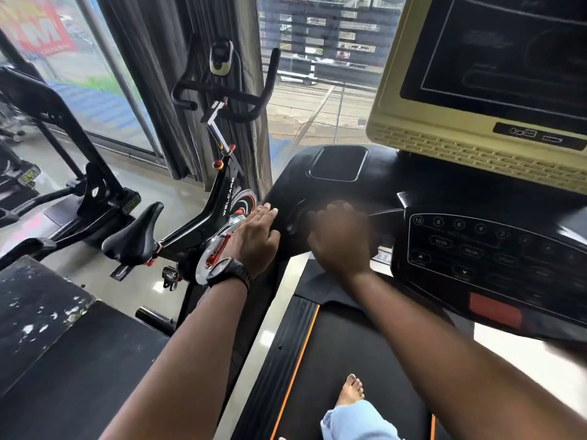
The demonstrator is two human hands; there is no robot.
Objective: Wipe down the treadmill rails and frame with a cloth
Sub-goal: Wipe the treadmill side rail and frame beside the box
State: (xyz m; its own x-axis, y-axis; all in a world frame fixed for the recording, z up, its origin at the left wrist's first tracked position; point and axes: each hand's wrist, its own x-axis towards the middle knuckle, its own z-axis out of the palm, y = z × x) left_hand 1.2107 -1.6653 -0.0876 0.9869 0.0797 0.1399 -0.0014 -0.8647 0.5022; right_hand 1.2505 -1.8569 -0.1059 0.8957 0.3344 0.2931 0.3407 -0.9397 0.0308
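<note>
Treadmill console (333, 192) at twelve o'clock; left hand (254, 238) flat and empty, right hand (341, 239) blurred, grip and cloth unclear. Risk: a sweep toward three o'clock pressing the keypad (495, 249).

You are standing in a gym: a treadmill console (495, 249) with a yellow-framed screen (495, 65), a WELCARE spin bike (203, 198) beside it, further exercise machines (63, 173) at left, and street-facing glazing (317, 74) ahead.
</note>
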